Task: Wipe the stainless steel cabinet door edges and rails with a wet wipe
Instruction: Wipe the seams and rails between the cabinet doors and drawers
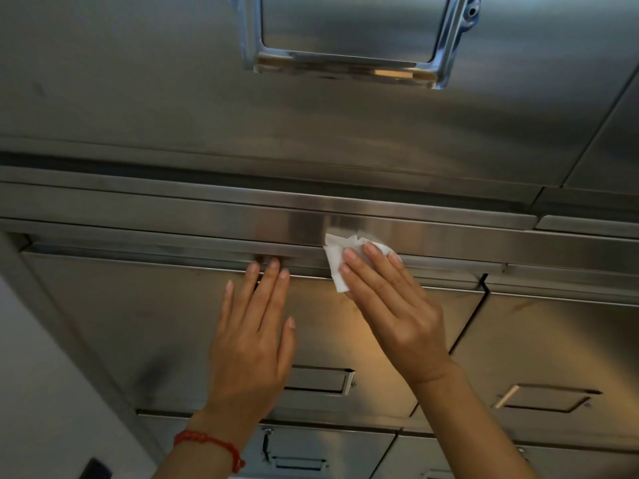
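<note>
A folded white wet wipe [337,259] lies against the horizontal stainless steel rail [207,233] above a cabinet door [145,316]. My right hand [390,302] presses the wipe onto the rail with straight fingers laid flat over it. My left hand [252,337] rests flat on the door's upper part, and its fingertips touch the door's top edge just left of the wipe. A red string bracelet sits on my left wrist.
A large steel door with a chrome handle [349,60] fills the top of the view. Recessed pull handles [321,380] [543,397] sit in the doors below my hands. More small steel doors lie lower down, and a white wall [31,392] is at the left.
</note>
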